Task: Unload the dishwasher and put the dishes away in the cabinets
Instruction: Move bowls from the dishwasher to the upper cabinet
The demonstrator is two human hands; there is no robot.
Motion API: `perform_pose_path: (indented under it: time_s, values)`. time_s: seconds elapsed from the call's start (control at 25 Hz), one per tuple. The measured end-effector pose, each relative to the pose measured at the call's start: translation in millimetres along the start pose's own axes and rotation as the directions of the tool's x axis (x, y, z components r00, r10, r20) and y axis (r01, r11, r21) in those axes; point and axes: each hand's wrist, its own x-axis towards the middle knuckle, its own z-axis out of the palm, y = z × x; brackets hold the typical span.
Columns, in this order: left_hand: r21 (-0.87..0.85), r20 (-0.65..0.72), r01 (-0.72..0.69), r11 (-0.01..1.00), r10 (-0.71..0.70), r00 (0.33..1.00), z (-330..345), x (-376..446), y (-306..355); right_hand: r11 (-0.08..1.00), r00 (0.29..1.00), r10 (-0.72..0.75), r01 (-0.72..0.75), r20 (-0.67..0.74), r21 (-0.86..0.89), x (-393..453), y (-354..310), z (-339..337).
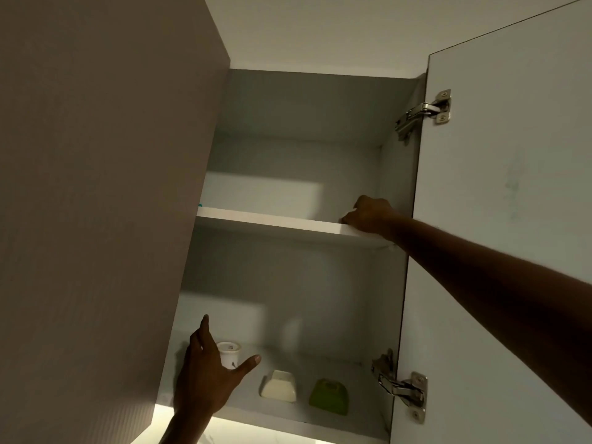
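I look up into an open wall cabinet (397,193) with two shelves. My left hand (205,376) reaches onto the lower shelf with fingers straight and thumb spread, just in front of an upside-down white cup (230,351); whether it touches the cup is unclear. Beside it lie an upturned cream bowl (278,386) and an upturned green bowl (329,396). My right hand (371,216) rests at the right end of the upper shelf (266,221), knuckles toward me. Its fingertips are hidden behind the shelf edge, and anything under it is out of sight.
The cabinet's right door (506,219) stands wide open, with metal hinges (426,110) top and bottom. A closed neighbouring door (96,187) fills the left. A small teal item (200,205) peeks over the upper shelf's left end. A lit strip glows below the cabinet.
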Motion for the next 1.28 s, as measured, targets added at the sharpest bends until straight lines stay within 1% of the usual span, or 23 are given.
perform_pose_path:
  time_s: [0.08,0.16,0.24,0.32,0.36,0.48,0.56,0.64,0.72,0.8,0.84,0.92,0.96,1.04,1.08,1.12,1.2,1.28]
  values:
    - [0.015,0.006,-0.019,1.0,0.019,1.0,1,1,1,0.997,1.0,-0.028,0.027,-0.005,-0.067,-5,-1,-2]
    - [0.056,-0.004,-0.049,0.997,0.049,0.999,-2,1,3,0.993,0.996,-0.064,0.057,-0.068,-0.102,-14,-1,-2]
    - [0.165,-0.053,-0.121,0.979,0.132,0.99,-8,-5,6,0.974,0.966,-0.191,0.164,-0.174,-0.157,-34,2,-3]
    - [0.274,-0.104,-0.21,0.939,0.246,0.964,-18,-16,15,0.916,0.895,-0.353,0.272,-0.273,-0.294,-62,10,-7]
    - [0.289,-0.123,-0.25,0.924,0.294,0.948,-26,-22,25,0.883,0.854,-0.418,0.302,-0.309,-0.36,-77,16,-11]
    - [0.226,-0.163,-0.347,0.91,0.386,0.908,-54,-41,80,0.798,0.726,-0.553,0.32,-0.41,-0.51,-125,32,-30]
    - [0.178,-0.197,-0.425,0.888,0.455,0.868,-72,-68,134,0.791,0.669,-0.573,0.301,-0.474,-0.533,-167,47,-48]
    - [0.122,-0.24,-0.518,0.846,0.532,0.812,-88,-114,189,0.852,0.647,-0.509,0.287,-0.567,-0.437,-222,67,-70]
    - [0.049,-0.253,-0.604,0.796,0.595,0.763,-99,-179,240,0.907,0.635,-0.42,0.264,-0.648,-0.329,-286,98,-89]
    - [-0.016,-0.264,-0.663,0.748,0.637,0.725,-107,-254,275,0.923,0.607,-0.382,0.289,-0.697,-0.254,-358,132,-101]
    - [-0.058,-0.258,-0.703,0.708,0.67,0.696,-107,-303,291,0.931,0.611,-0.359,0.291,-0.705,-0.222,-403,159,-108]
    - [-0.206,-0.203,-0.761,0.615,0.734,0.648,-105,-410,318,0.957,0.653,-0.282,0.242,-0.703,-0.16,-498,219,-121]
    - [-0.297,-0.152,-0.775,0.558,0.774,0.615,-100,-466,331,0.976,0.691,-0.216,0.18,-0.69,-0.125,-545,254,-127]
    - [-0.426,-0.037,-0.79,0.441,0.864,0.502,-79,-574,350,0.999,0.76,0.002,-0.027,-0.65,-0.028,-633,325,-132]
    - [-0.486,0.021,-0.771,0.413,0.887,0.462,-61,-624,357,0.989,0.77,0.131,-0.144,-0.625,0.03,-674,360,-130]
    - [-0.55,0.091,-0.726,0.413,0.893,0.44,-41,-664,361,0.968,0.765,0.237,-0.236,-0.599,0.082,-711,391,-125]
    - [-0.688,0.282,-0.561,0.461,0.882,0.378,0,-735,376,0.906,0.739,0.401,-0.408,-0.542,0.114,-788,450,-109]
    - [-0.759,0.442,-0.377,0.53,0.846,0.299,40,-797,391,0.8,0.687,0.56,-0.593,-0.463,0.088,-863,505,-92]
